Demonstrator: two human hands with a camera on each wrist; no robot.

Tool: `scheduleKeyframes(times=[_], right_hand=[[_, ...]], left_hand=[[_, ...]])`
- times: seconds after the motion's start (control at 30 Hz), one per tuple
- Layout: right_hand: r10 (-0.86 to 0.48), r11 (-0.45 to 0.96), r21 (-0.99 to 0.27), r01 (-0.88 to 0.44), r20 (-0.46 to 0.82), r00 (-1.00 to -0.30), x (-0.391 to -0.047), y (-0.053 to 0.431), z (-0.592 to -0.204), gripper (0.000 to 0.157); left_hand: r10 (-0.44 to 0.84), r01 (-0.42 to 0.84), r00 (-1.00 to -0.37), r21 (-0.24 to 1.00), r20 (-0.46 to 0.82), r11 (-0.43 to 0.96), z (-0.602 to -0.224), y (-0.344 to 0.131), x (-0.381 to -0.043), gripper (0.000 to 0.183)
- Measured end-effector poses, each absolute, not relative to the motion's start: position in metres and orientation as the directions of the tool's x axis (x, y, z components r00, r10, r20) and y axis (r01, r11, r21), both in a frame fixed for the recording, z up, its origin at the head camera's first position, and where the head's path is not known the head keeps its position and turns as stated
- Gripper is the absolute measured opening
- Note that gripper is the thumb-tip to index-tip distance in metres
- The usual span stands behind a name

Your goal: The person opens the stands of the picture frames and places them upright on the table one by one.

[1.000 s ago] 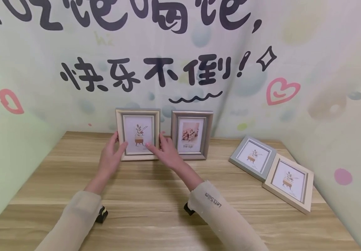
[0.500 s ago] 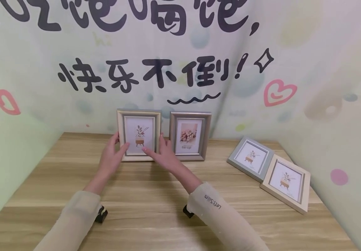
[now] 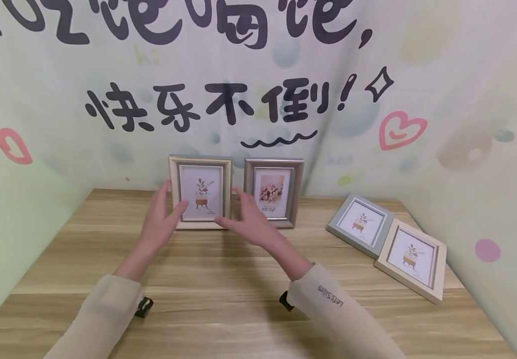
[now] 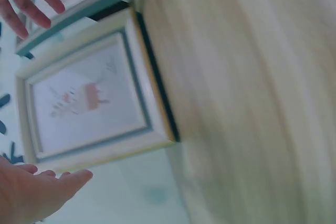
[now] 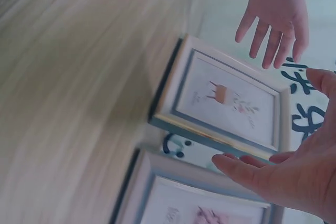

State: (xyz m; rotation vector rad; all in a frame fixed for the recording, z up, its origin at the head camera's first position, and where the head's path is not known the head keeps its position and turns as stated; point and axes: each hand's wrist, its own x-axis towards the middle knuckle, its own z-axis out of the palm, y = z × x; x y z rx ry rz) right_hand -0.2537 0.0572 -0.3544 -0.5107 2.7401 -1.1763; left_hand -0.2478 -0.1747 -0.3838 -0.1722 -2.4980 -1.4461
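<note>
A cream photo frame (image 3: pixel 201 192) with a potted-plant print stands upright on the table against the back wall. My left hand (image 3: pixel 159 217) is beside its left edge, fingers straight and thumb in front. On the other side, my right hand (image 3: pixel 254 222) is spread by the right edge, gripping nothing. The right wrist view has the fingers of both hands extended around the cream frame (image 5: pixel 231 98), slightly apart from it. Close to its right stands a bronze-toned frame (image 3: pixel 273 194) with a flower print, partly behind my right fingers.
Two more frames lie flat at the right of the wooden table (image 3: pixel 222 309): a grey one (image 3: pixel 361 223) touching a cream one (image 3: pixel 412 259). A printed wall cloth (image 3: pixel 177 139) with black lettering hangs directly behind the upright frames.
Both hands have loosened from the cream frame, and their fingers have straightened. My right hand and forearm have shifted to the right. The frame stays upright in about the same place.
</note>
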Motion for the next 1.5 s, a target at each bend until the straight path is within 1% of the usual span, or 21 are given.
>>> scheduleKeyframes(times=[0.27,0.4,0.53,0.73,0.93,1.13,1.27,1.5], right_hand=[[-0.364,0.681,-0.669,-0.296,0.041,-0.93,-0.243,0.085,-0.34,0.088],[-0.363,0.696,-0.647,-0.311,0.056,-0.93,-0.239,0.108,-0.335,0.087],[-0.347,0.718,-0.625,-0.306,0.06,-0.936,-0.235,0.135,-0.331,0.088],[-0.301,0.742,-0.617,-0.263,0.044,-0.953,-0.226,0.179,-0.329,0.087],[-0.266,0.762,-0.601,-0.243,0.051,-0.962,-0.218,0.216,-0.335,0.08],[-0.221,0.784,-0.59,-0.195,0.028,-0.975,-0.21,0.25,-0.342,0.082],[-0.192,0.797,-0.58,-0.171,0.025,-0.981,-0.203,0.274,-0.347,0.082],[-0.136,0.811,-0.573,-0.119,0.013,-0.991,-0.191,0.315,-0.354,0.082]], left_hand=[[0.005,0.3,-0.936,0.786,0.353,0.54,-0.362,-0.15,-0.233,0.072],[0.049,0.354,-0.92,0.767,0.39,0.535,-0.354,-0.134,-0.228,0.067],[0.094,0.36,-0.926,0.779,0.366,0.514,-0.352,-0.118,-0.222,0.064],[0.144,0.348,-0.935,0.771,0.323,0.533,-0.357,-0.096,-0.221,0.062],[0.214,0.352,-0.936,0.778,0.28,0.521,-0.365,-0.072,-0.222,0.062],[0.28,0.341,-0.934,0.793,0.224,0.504,-0.373,-0.041,-0.224,0.06],[0.345,0.349,-0.919,0.802,0.191,0.485,-0.38,-0.017,-0.225,0.057],[0.472,0.388,-0.867,0.808,0.157,0.443,-0.393,0.023,-0.231,0.048]])
